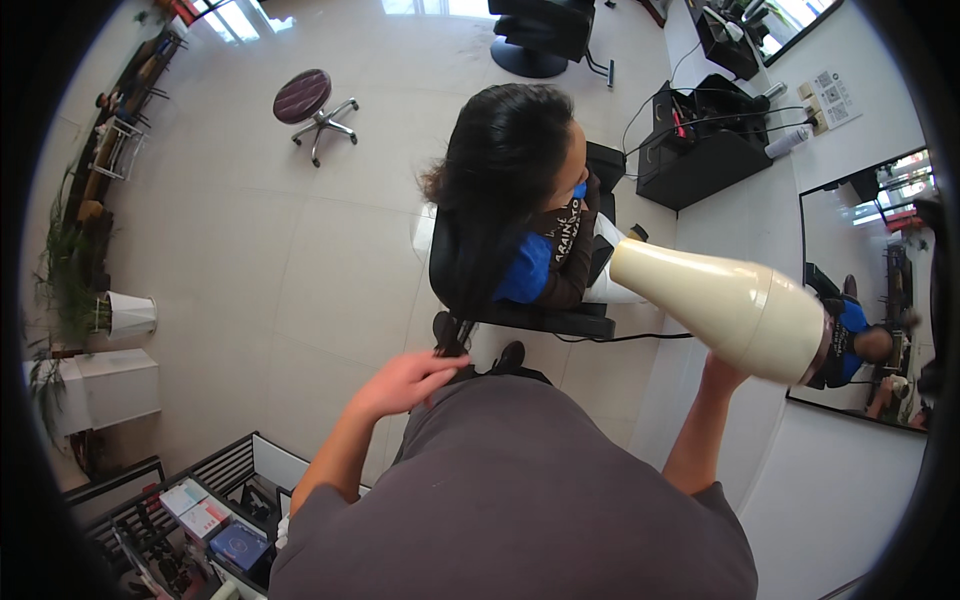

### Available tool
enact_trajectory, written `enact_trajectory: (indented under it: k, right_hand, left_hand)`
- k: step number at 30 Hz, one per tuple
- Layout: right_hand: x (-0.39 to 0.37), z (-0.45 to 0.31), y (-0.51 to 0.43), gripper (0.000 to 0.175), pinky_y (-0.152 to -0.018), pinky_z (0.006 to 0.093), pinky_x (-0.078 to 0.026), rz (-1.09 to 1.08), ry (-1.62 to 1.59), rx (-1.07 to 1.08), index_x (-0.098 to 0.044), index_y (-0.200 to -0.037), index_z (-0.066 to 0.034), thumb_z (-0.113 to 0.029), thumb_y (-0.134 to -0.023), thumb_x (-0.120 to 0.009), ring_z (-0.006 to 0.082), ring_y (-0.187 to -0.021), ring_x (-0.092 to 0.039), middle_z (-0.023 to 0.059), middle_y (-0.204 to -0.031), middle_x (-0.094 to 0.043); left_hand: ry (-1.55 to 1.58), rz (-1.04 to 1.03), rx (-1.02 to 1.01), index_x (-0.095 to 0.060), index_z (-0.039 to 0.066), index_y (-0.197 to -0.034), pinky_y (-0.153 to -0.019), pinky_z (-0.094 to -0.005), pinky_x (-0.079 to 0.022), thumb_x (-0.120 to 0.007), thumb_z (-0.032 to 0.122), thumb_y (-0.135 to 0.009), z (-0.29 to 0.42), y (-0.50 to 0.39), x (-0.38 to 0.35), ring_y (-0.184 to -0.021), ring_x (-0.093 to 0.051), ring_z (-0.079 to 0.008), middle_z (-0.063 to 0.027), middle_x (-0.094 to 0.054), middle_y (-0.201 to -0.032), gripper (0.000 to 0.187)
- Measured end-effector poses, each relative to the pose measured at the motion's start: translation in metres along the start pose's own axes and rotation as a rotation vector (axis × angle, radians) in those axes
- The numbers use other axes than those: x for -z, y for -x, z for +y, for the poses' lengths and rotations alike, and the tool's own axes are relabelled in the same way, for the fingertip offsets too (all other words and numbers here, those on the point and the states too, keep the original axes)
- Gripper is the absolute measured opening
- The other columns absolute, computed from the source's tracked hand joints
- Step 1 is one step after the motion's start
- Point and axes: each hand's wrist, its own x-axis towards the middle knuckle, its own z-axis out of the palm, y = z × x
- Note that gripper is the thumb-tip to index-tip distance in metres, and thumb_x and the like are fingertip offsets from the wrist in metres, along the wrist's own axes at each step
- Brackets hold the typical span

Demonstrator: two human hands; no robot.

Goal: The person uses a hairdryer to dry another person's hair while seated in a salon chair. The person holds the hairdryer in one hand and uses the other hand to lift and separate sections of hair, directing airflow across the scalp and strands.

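Note:
My right hand (726, 373) grips a cream hair dryer (720, 307) from below, its handle mostly hidden by the body. The narrow nozzle points left, towards a seated person with long dark hair (514, 150). A lock of that hair (469, 277) stretches down over the chair's side to my left hand (412, 381), whose fingers close on its ends in front of my belly. The person sits in a black salon chair (555, 319), wearing a brown and blue top and facing right.
Right of the chair, a wall mirror (862, 300) and a black cabinet (690, 165) with cords line the wall. A wheeled stool (302, 97) and another salon chair (547, 34) stand farther off. Behind my left arm is a black rack (217, 465) with boxes. The dryer's cord (637, 337) runs by the armrest.

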Motion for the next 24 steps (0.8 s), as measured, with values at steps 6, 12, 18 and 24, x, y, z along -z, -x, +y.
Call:
enact_trajectory:
  k: [6,12,18,24]
  right_hand:
    - [-0.047,0.006,-0.041,0.026,-0.082,0.0245,-0.049,0.028,-0.201,-0.281,-0.068,-0.111,0.0034,-0.002,-0.088,-0.077,0.0119,-0.092,-0.065,0.0058,-0.102,-0.071]
    - [-0.066,0.033,-0.023,0.019,-0.052,0.0266,-0.037,-0.201,-0.132,-0.724,-0.061,-0.091,-0.0049,-0.005,-0.083,-0.077,0.0078,-0.056,-0.047,-0.0026,-0.071,-0.055]
    - [-0.035,0.072,0.02,0.02,-0.048,0.0273,-0.038,-0.183,-0.207,-0.888,-0.057,-0.089,-0.0105,-0.008,-0.083,-0.076,0.0092,-0.053,-0.048,-0.0032,-0.066,-0.051]
    - [-0.005,0.134,0.059,0.016,-0.046,0.0262,-0.039,-0.139,-0.068,-0.91,-0.061,-0.092,-0.0111,-0.014,-0.083,-0.074,0.0099,-0.053,-0.048,-0.0023,-0.066,-0.049]
  left_hand:
    - [-0.838,0.104,0.265,-0.064,0.012,-0.137,-0.088,-0.0428,-0.056,-0.064,0.027,-0.099,-0.084,0.027,0.028,-0.098,-0.071,-0.0328,-0.0144,-0.07,-0.123,0.04]
    - [-0.274,1.014,-0.643,-0.042,0.003,-0.15,-0.117,-0.0428,-0.036,-0.089,0.03,-0.078,0.053,-0.111,0.05,-0.143,-0.042,-0.0333,-0.0182,-0.044,-0.155,0.089]
    - [-0.274,1.116,-0.615,-0.022,0.0,-0.158,-0.118,-0.0462,-0.036,-0.094,0.044,-0.064,0.041,-0.226,0.046,-0.144,-0.04,-0.0407,-0.027,-0.039,-0.155,0.126]
    - [-0.351,1.014,-0.307,-0.068,0.005,-0.118,-0.09,-0.0479,-0.049,-0.071,0.017,-0.075,0.004,-0.212,0.08,-0.103,-0.062,-0.0392,-0.0181,-0.07,-0.097,0.045]
